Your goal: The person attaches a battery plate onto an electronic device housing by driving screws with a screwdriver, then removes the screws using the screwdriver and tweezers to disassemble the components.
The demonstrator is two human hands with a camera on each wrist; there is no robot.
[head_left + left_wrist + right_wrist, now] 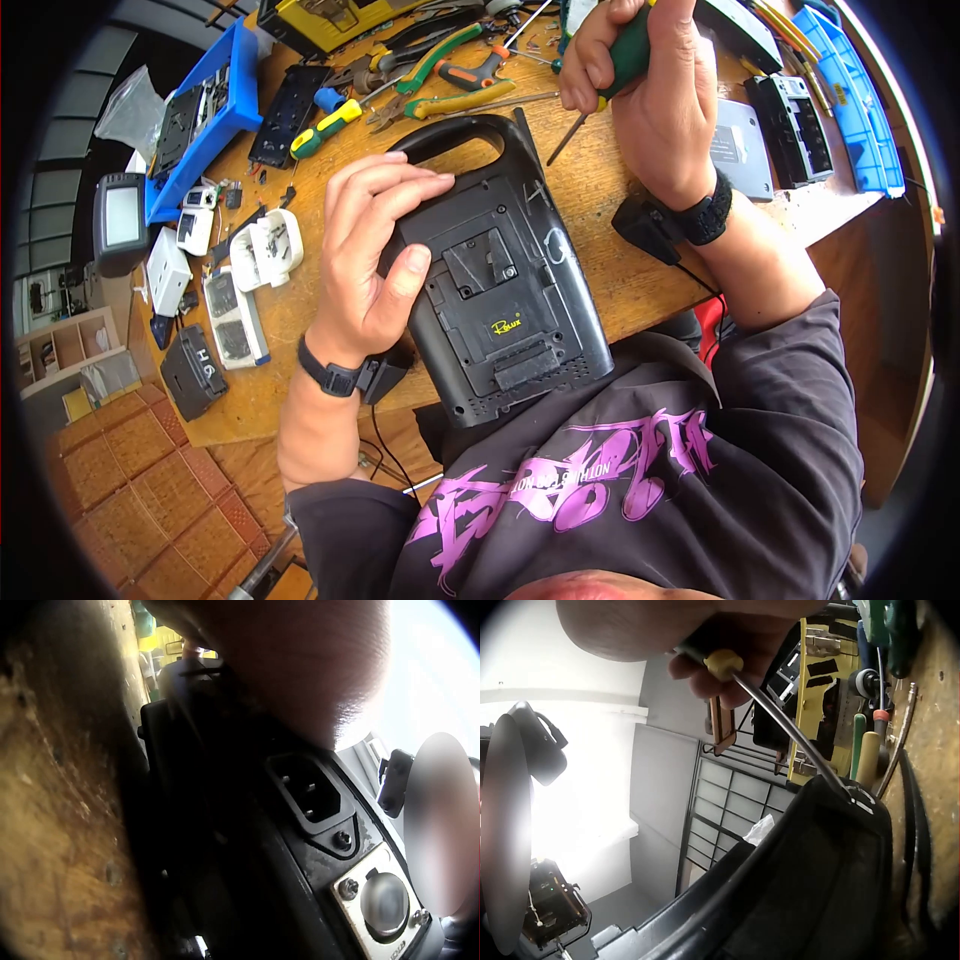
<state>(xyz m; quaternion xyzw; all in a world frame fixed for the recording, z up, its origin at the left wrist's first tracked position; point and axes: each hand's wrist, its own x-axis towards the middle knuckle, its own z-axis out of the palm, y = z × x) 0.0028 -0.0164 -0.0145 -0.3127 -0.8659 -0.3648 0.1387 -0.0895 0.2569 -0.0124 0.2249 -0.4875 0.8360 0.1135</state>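
Note:
A black battery charger with a carrying handle (480,350) and yellow Rolux lettering stands tilted at the table's front edge, against the shirt. My left hand (365,250) rests along its left side, fingers stretched across its upper face and thumb lying on it. In the left wrist view, a power inlet (307,795) and a round metal-plated connector (384,904) show on its side. My right hand (665,120) grips a screwdriver (628,55) by its green and yellow handle, right of the charger's handle. Its shaft points down toward the tabletop.
Behind the charger lie pliers (440,60), a T-handled tool (475,72) and a yellow-green screwdriver (325,130). Blue trays (240,85) flank the workspace. White cases (268,245) and a black battery (195,372) lie left; another black device (790,130) stands right.

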